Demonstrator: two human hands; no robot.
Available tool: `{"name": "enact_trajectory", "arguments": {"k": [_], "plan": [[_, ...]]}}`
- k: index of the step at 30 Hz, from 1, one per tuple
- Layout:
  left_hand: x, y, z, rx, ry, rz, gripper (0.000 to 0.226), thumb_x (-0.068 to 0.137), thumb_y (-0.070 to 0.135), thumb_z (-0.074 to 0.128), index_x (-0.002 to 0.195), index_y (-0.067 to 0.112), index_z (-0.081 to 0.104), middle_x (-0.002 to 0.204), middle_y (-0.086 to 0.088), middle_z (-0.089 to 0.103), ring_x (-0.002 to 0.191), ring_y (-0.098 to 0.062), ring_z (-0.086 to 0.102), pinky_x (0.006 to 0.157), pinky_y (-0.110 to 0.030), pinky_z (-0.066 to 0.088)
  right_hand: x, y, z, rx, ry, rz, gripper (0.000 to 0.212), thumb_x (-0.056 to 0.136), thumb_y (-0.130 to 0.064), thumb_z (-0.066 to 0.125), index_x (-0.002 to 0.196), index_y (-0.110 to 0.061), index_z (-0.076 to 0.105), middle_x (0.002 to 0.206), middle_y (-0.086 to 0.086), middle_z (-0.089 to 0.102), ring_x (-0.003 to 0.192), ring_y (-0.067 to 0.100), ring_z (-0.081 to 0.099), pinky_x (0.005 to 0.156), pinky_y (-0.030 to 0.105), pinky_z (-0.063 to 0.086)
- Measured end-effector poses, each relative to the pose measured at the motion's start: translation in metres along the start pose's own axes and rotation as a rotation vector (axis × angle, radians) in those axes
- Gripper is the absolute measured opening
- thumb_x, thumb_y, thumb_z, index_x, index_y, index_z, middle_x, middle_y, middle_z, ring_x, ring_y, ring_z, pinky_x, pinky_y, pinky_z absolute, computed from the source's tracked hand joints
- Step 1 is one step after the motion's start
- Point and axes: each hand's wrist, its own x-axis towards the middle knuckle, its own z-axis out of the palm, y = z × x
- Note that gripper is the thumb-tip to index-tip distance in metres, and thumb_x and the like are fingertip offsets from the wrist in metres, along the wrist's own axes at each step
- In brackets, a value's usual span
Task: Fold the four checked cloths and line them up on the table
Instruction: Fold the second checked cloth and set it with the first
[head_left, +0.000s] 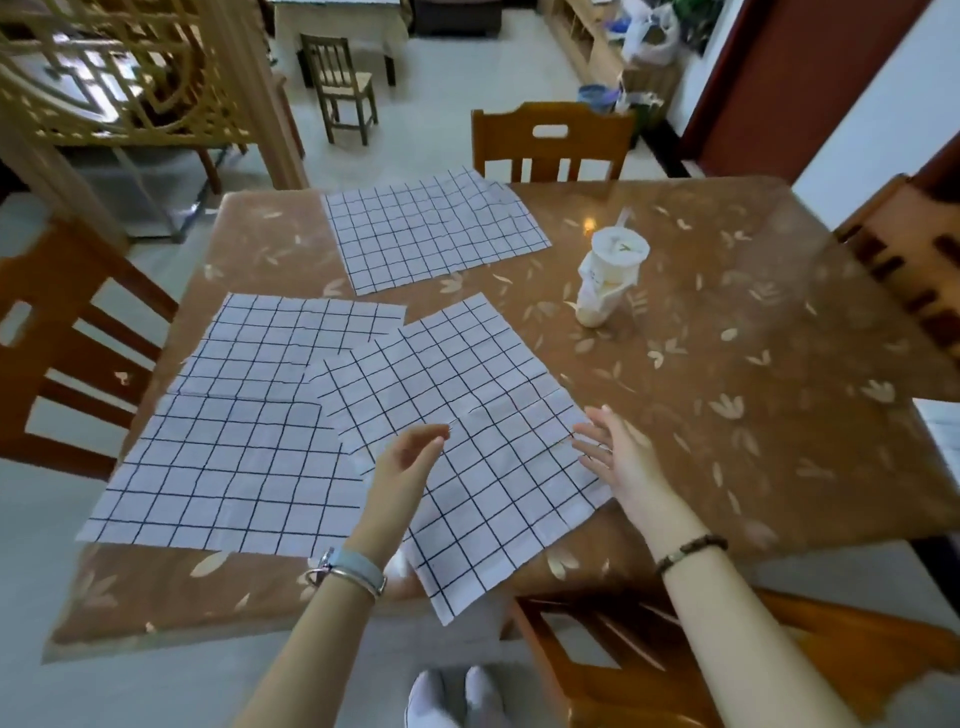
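Several white cloths with black checks lie flat and unfolded on the brown table (727, 441). One cloth (436, 234) lies at the far middle. A second cloth (291, 338) lies at the left. A third cloth (223, 478) lies at the near left. A fourth cloth (467, 415) lies slanted in the near middle, overlapping the left ones, its corner hanging over the near edge. My left hand (405, 462) hovers over this cloth with fingers loosely curled, holding nothing. My right hand (613, 452) is spread open over its right edge.
A white drink cup with a straw (613, 275) stands on the table to the right of the cloths. Wooden chairs stand at the far side (550, 140), the left (57, 343), the right (904, 260) and near right (675, 649).
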Motion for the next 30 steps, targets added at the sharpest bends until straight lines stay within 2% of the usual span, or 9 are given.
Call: {"name": "enact_trajectory", "arguments": {"k": [2,6,11,13,15,17,23,27,30], "plan": [[0.003,-0.001,0.015,0.034,-0.053,0.013,0.017,0.097,0.018,0.059,0.111,0.018,0.069,0.113,0.007,0.071,0.107,0.002,0.063,0.095,-0.017,0.05,0.002,0.004,-0.011,0.035,0.043,0.013,0.033,0.101,-0.038,0.046,0.12,-0.016,0.064,0.118,0.007,0.068,0.106,0.024,0.066,0.095,0.038,0.051],[0.013,-0.013,0.047,0.149,-0.191,0.038,0.016,0.095,0.023,0.063,0.11,0.024,0.069,0.114,0.012,0.069,0.111,0.0,0.061,0.096,-0.018,0.047,0.004,0.008,-0.031,0.066,0.109,0.046,0.032,0.102,-0.037,0.046,0.119,-0.017,0.064,0.117,0.006,0.067,0.106,0.024,0.065,0.094,0.038,0.051],[0.014,-0.033,0.086,0.368,-0.327,0.093,0.021,0.091,0.028,0.067,0.112,0.031,0.066,0.118,0.021,0.06,0.111,0.018,0.047,0.086,-0.002,0.036,0.013,0.024,-0.054,0.092,0.244,0.116,0.031,0.1,-0.032,0.05,0.123,-0.015,0.062,0.128,0.009,0.061,0.111,0.026,0.06,0.096,0.04,0.048],[0.012,-0.043,0.102,0.445,-0.354,0.137,0.026,0.089,0.026,0.069,0.114,0.027,0.066,0.12,0.018,0.058,0.116,0.01,0.047,0.096,-0.008,0.033,0.018,0.032,-0.062,0.11,0.275,0.18,0.036,0.099,-0.03,0.05,0.13,-0.012,0.058,0.133,0.011,0.056,0.115,0.027,0.057,0.098,0.041,0.046],[0.011,-0.054,0.113,0.499,-0.369,0.152,0.029,0.087,0.025,0.071,0.116,0.025,0.066,0.127,0.011,0.056,0.124,-0.001,0.044,0.106,-0.021,0.031,0.021,0.038,-0.067,0.126,0.275,0.236,0.039,0.1,-0.03,0.05,0.133,-0.011,0.056,0.137,0.013,0.051,0.117,0.029,0.054,0.099,0.043,0.045],[0.01,-0.065,0.12,0.545,-0.367,0.146,0.031,0.087,0.026,0.071,0.118,0.024,0.066,0.133,0.009,0.052,0.129,-0.005,0.04,0.109,-0.026,0.029,0.025,0.043,-0.072,0.146,0.256,0.276,0.039,0.1,-0.03,0.049,0.133,-0.01,0.055,0.141,0.016,0.046,0.122,0.031,0.051,0.1,0.044,0.044],[0.01,-0.077,0.127,0.568,-0.338,0.117,0.03,0.088,0.023,0.068,0.118,0.027,0.065,0.125,0.018,0.051,0.122,0.0,0.04,0.104,-0.02,0.027,0.036,0.058,-0.069,0.224,0.214,0.323,0.042,0.101,-0.028,0.047,0.138,-0.007,0.05,0.144,0.019,0.046,0.125,0.033,0.052,0.1,0.043,0.043],[0.009,-0.081,0.128,0.579,-0.34,0.088,0.033,0.088,0.022,0.066,0.12,0.025,0.064,0.123,0.012,0.057,0.12,-0.005,0.048,0.107,-0.028,0.037,0.038,0.06,-0.061,0.239,0.139,0.335,0.038,0.099,-0.024,0.051,0.132,-0.005,0.054,0.13,0.018,0.058,0.115,0.031,0.057,0.097,0.04,0.044],[0.006,-0.08,0.131,0.588,-0.311,0.089,0.035,0.086,0.021,0.066,0.121,0.024,0.064,0.122,0.011,0.058,0.117,-0.005,0.049,0.106,-0.028,0.038,0.036,0.058,-0.056,0.246,0.064,0.344,0.032,0.096,-0.019,0.053,0.124,-0.003,0.059,0.117,0.014,0.064,0.109,0.031,0.059,0.095,0.038,0.044]]}}
